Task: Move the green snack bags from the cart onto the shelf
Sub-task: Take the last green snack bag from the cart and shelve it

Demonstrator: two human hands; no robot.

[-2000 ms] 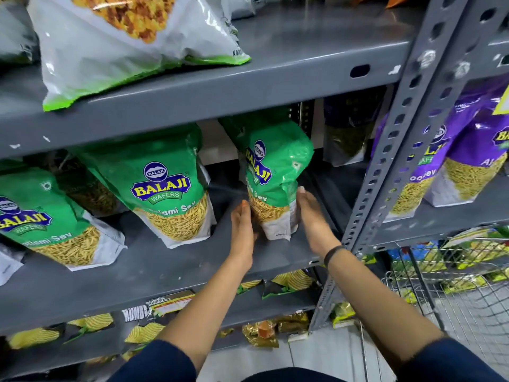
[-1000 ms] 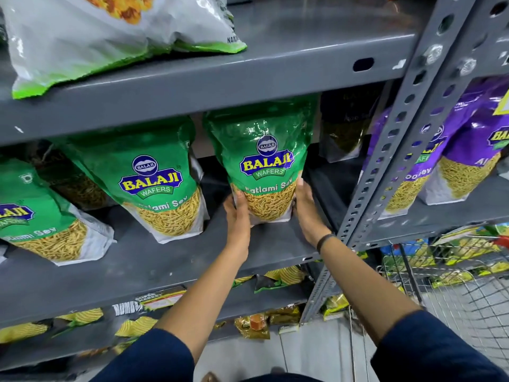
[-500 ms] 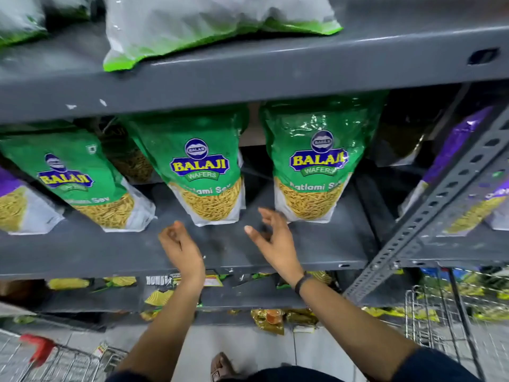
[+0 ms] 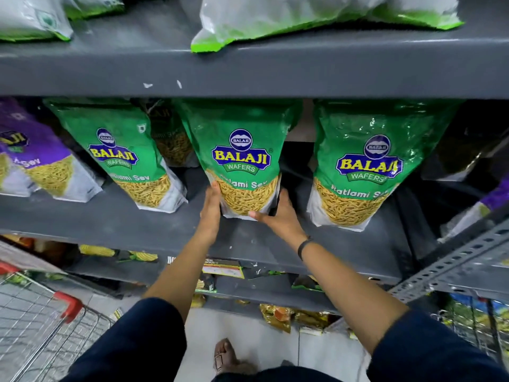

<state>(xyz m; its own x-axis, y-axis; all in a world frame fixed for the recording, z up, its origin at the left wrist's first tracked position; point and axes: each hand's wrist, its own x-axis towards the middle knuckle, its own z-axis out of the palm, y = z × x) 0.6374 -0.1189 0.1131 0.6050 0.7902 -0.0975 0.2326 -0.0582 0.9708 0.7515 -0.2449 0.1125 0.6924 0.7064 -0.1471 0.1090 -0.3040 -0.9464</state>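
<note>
Both hands are working on the middle green bag [image 4: 241, 161], which is standing on the grey shelf [image 4: 115, 219]. The left hand [image 4: 210, 210] is pressing flat against the bag's lower left edge, fingers curled lightly round it, and the right hand [image 4: 281, 216] is cupping the lower right corner with the thumb running under the front of the base. Neither is clenching; together they are clasping the bag from both sides, most likely to square it up so its label is facing out and it is staying upright.

To the right of that bag, a second green bag [image 4: 369, 166] is standing apart from it, with a dark gap between them. To its left, a third green bag [image 4: 121, 158] is leaning over, and a purple bag [image 4: 30, 150] is lying further left. The cart [image 4: 41, 321] is sitting below and left of the middle bag; whether more green bags are waiting in it cannot be told.
</note>
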